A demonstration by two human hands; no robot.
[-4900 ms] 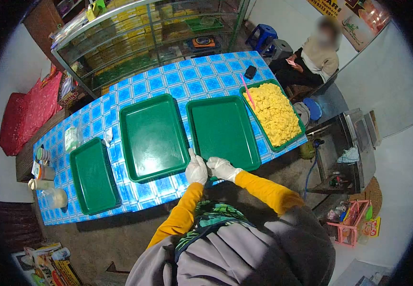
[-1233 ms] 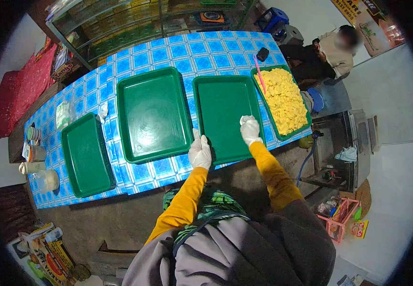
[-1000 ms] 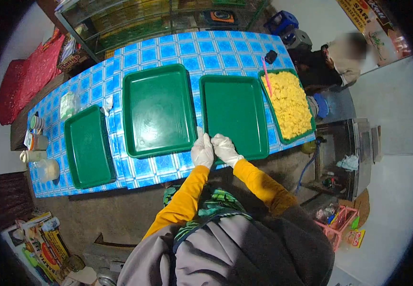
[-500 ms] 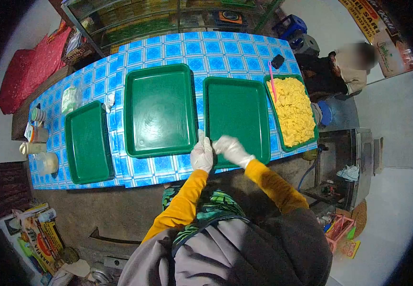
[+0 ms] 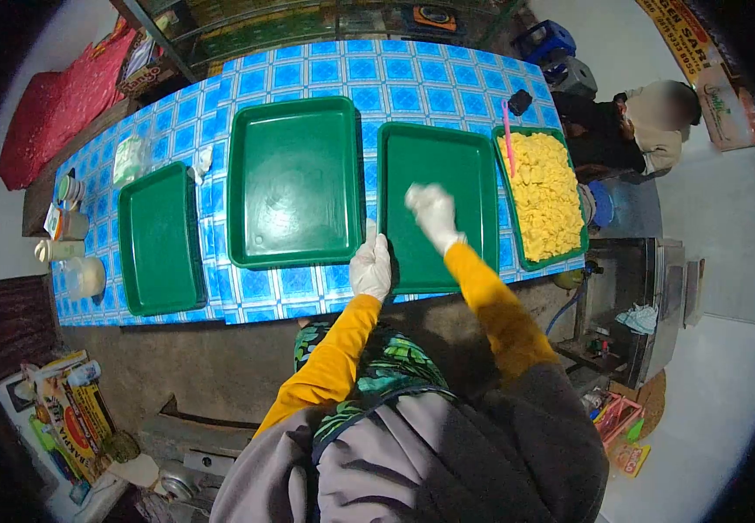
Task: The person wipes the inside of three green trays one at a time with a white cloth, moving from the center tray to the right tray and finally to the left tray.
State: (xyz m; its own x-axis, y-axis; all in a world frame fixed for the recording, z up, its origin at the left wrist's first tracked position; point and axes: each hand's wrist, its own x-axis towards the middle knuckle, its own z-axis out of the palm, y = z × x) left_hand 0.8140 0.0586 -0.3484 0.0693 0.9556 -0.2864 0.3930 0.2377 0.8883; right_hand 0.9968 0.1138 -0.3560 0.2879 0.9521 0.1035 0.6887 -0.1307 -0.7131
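Note:
My left hand (image 5: 370, 266), in a white glove, grips the left edge of a green tray (image 5: 403, 205), near its front left corner. Over the same tray is my right hand (image 5: 433, 214), also gloved; its fingers are curled and blurred, and whatever they hold, if anything, cannot be made out. To the right stands a tray filled with yellow dough-like pieces (image 5: 541, 196), with a pink stick (image 5: 507, 131) at its back left corner. A larger green tray (image 5: 294, 183) lies to the left of my hands.
Another green tray (image 5: 161, 240) lies farther left, near a clear packet (image 5: 131, 160) and jars (image 5: 68, 225) at the left edge. A small black object (image 5: 520, 102) is at the back right. A person (image 5: 656, 126) sits beyond the table's right end.
My right hand has moved from the tray's front left corner to over its middle. My left hand remains at the tray's left edge. The view has shifted slightly.

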